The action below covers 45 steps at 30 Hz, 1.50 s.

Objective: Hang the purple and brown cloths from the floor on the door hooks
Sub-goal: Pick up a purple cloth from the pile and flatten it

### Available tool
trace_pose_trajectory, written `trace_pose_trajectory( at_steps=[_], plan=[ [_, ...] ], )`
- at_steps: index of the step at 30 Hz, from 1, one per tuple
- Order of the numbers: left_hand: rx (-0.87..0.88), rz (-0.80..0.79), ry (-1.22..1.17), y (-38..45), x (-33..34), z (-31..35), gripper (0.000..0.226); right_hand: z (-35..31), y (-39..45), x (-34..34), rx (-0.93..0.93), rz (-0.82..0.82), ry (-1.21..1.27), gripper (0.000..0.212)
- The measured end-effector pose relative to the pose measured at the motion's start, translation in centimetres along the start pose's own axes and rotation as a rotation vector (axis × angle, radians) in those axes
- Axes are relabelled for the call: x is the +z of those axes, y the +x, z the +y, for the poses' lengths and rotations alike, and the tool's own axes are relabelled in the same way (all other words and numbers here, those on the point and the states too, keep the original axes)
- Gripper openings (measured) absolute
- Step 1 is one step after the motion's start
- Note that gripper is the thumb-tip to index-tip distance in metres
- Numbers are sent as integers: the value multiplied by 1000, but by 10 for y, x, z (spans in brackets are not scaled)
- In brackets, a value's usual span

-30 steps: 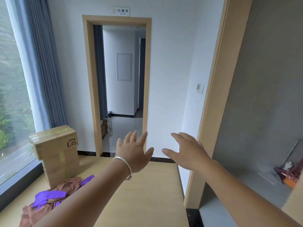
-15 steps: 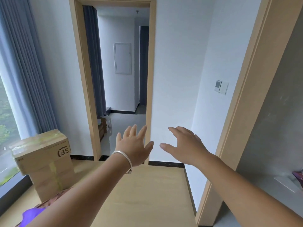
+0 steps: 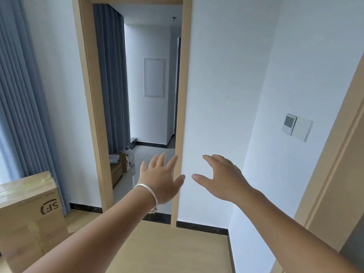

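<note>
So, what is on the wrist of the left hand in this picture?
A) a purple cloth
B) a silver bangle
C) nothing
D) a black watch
B: a silver bangle circles the wrist just below the open left hand; neither hand holds a cloth.

White walls, light wood door frame, grey-blue pleated curtain, brown cardboard box with dark printed logo, silver bracelet, pale wood floor, black skirting, white wall panel with grey screen.

An "SF" logo (printed dark, standing upside down) marks the cardboard box.
</note>
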<state>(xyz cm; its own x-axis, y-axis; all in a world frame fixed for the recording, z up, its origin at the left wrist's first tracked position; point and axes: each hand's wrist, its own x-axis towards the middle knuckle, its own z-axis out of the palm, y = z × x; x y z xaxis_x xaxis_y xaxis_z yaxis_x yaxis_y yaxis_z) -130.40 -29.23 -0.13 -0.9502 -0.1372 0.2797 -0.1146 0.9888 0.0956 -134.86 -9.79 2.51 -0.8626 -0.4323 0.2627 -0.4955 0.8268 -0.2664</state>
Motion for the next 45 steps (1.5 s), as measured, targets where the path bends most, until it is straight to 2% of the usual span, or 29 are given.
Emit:
trace_pose_trajectory(
  at_steps=[3,15,24,29,35,42,45],
  plan=[
    [-12,37,-19,56,9,10,68,29,52,0,-18,3,-9,77],
    [-40,-21,-46,241,82,12,68,117,230,41,-18,-39,-15,79],
    [-79,69,-117,424,125,-27,68,139,415,67,-77,-32,-37,79],
    [-145,124,-118,492,128,-70,68,119,506,85,-193,3,26,78],
    [-329,150,-37,511,136,-145,66,65,583,134,-383,-44,108,77],
    [-663,154,80,489,141,-249,63,-24,658,208,-673,-165,243,75],
    [-859,154,132,469,142,-291,67,-71,684,238,-822,-241,293,75]
  ],
)
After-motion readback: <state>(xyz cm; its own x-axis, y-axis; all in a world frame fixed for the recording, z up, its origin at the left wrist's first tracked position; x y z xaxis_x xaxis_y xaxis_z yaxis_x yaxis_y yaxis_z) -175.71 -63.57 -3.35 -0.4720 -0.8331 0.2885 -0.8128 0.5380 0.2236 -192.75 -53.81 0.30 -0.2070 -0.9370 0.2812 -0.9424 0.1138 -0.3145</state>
